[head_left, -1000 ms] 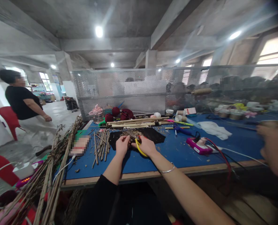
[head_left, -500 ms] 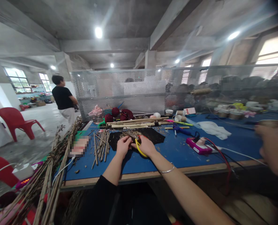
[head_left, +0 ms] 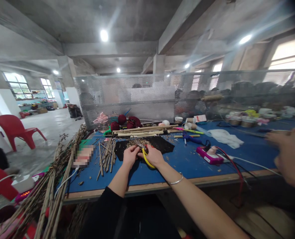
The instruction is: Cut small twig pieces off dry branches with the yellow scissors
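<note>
My right hand [head_left: 153, 156] is closed around a pair of scissors with yellow handles [head_left: 147, 160], whose metal blades point up and to the left. Beside it, my left hand [head_left: 130, 157] has its fingers pinched together close to the blades. Whatever those fingers hold is too small to make out. Both hands are over the near edge of a black cloth [head_left: 166, 145], which carries small dry brown clippings [head_left: 132, 143]. Left of the cloth lies a loose pile of short cut sticks [head_left: 108, 153] on the blue table.
Long dry stalks [head_left: 53, 177] lean over the table's left end, near a phone [head_left: 82, 156] on a cable. Bamboo sticks [head_left: 142, 133] and dark red yarn balls [head_left: 121, 119] lie behind. A purple power strip [head_left: 209, 156] is to the right. Another person's hands [head_left: 288, 149] work at far right.
The standing person at left is out of view, and a dark shape now shows at the left edge. My hands stay almost in place; the scissor blades have shifted slightly.
</note>
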